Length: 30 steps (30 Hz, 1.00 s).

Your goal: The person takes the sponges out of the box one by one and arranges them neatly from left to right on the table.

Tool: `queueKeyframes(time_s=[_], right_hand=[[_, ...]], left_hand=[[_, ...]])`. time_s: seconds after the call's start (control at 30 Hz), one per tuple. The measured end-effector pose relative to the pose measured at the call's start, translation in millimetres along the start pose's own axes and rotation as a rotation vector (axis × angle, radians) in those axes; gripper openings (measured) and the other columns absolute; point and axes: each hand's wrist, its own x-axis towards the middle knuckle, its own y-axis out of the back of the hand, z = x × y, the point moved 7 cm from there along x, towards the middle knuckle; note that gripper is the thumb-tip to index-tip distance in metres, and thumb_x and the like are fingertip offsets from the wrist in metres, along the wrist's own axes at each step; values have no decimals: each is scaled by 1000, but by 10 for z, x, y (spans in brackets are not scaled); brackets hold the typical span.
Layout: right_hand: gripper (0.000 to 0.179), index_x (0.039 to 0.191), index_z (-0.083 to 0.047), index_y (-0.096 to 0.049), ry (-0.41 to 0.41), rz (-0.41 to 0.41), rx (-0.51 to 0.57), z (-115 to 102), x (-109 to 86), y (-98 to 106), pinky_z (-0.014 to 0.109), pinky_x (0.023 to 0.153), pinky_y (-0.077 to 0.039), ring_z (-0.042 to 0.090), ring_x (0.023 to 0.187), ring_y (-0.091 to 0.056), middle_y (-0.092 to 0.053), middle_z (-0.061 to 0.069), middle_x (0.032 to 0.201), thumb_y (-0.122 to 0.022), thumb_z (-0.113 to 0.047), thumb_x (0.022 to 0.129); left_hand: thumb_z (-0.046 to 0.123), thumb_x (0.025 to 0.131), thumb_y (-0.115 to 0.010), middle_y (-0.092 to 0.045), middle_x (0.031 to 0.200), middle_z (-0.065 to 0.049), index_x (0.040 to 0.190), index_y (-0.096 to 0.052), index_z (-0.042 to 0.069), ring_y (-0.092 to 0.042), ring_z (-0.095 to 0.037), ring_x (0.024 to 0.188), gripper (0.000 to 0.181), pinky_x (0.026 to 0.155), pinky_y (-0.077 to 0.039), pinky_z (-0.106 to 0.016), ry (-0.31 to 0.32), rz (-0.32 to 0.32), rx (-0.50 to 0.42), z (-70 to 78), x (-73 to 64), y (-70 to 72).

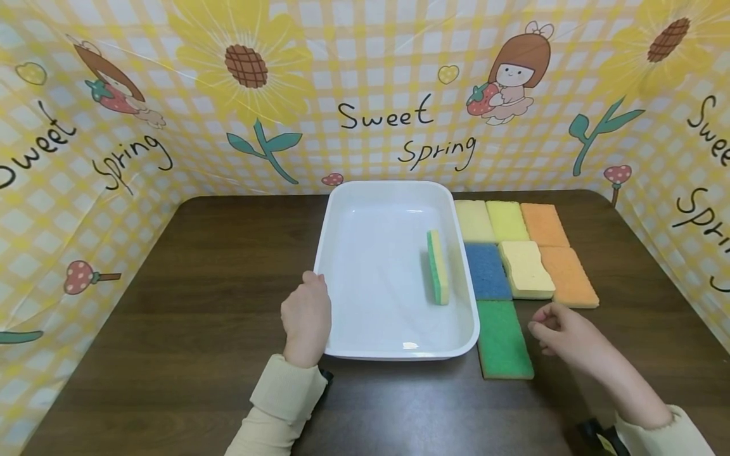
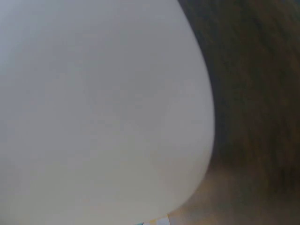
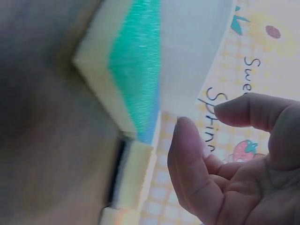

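A white tray (image 1: pixel 376 342) lies on the table, and my left hand (image 1: pixel 308 316) grips its left rim near the front corner. In the left wrist view the tray's pale outer wall (image 2: pixel 103 112) fills most of the picture, and the fingers are out of sight. Inside the tray, by its right wall, a green-and-yellow sponge (image 1: pixel 438 267) stands on its long edge. My right hand (image 1: pixel 573 335) hovers right of a flat green sponge (image 1: pixel 504 339), holding nothing. The right wrist view shows a gap between the thumb and the loosely bent fingers of that hand (image 3: pixel 229 173).
Right of the tray, several sponges lie in a block: a blue one (image 1: pixel 488 272), a wavy cream one (image 1: pixel 527 270), orange ones (image 1: pixel 544 225), a pale yellow one (image 1: pixel 473 221) and a brighter yellow one (image 1: pixel 506 221). A yellow checked cloth (image 1: pixel 365 82) walls the back and sides.
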Motion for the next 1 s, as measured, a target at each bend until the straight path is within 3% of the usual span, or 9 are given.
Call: queueKeyframes(time_s=[0.27,0.43,0.73,1.0], right_hand=[[37,117,7,-46,51,61,-69,-266,-4,116,31,66,-50,19,81,-62,-60,19,101,-48,-25,98],[39,117,3,-47,78,102,-137,-514,21,176,32,66,-45,29,92,-59,-60,20,106,-49,-30,97],[50,127,1,-44,110,98,-140,-936,127,192,37,72,-52,37,107,-58,-57,22,117,-50,-39,97],[59,131,1,-42,127,110,-129,-1187,234,161,43,81,-52,39,114,-56,-58,22,120,-53,-43,95]], left_hand=[[19,100,-47,-52,49,-15,77,-53,-4,-59,-28,44,33,40,-44,-35,6,-22,-2,2,10,-22],[19,100,-47,-54,51,-16,78,-53,-4,-60,-30,46,32,42,-46,-37,12,-30,-8,-2,14,-18],[19,101,-45,-56,53,-18,78,-53,-4,-62,-31,49,33,43,-47,-39,19,-39,-16,-7,11,-30],[18,100,-46,-56,52,-18,76,-53,-4,-62,-31,48,33,42,-47,-39,9,2,-6,-1,2,-8]])
